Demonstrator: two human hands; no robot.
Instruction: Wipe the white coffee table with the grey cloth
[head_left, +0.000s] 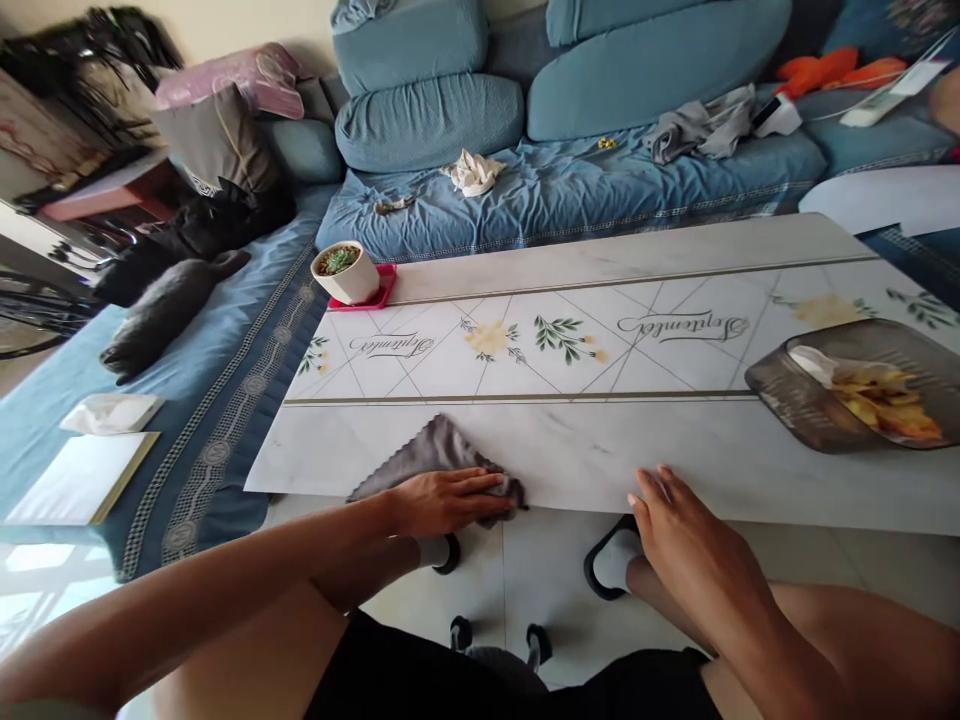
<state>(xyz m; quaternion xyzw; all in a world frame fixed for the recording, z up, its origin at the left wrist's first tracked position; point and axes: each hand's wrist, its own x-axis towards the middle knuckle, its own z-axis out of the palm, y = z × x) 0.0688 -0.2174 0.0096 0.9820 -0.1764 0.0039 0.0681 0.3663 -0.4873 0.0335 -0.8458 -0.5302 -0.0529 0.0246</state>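
Observation:
My left hand [448, 500] lies on a grey cleaning cloth [431, 450], pressing it to the near edge of a long white table [570, 460]. Its fingers bear down over a bunched part of the cloth, while a zigzag-edged corner spreads flat behind them. To the right, my right hand [686, 535] rests its fingertips at the same table edge, fingers extended and holding nothing. The table's top carries a printed band with flowers and the word "September". A smoky see-through tray [787, 400] with yellow-brown scraps and white tissue sits at the right end.
A potted succulent [349, 275] stands on a red saucer at the far left corner. Behind runs a blue sofa [427, 225] with cushions, crumpled tissue [474, 172] and grey clothing [697, 125]. A grey cat-like shape [169, 310] lies left. My feet are under the table.

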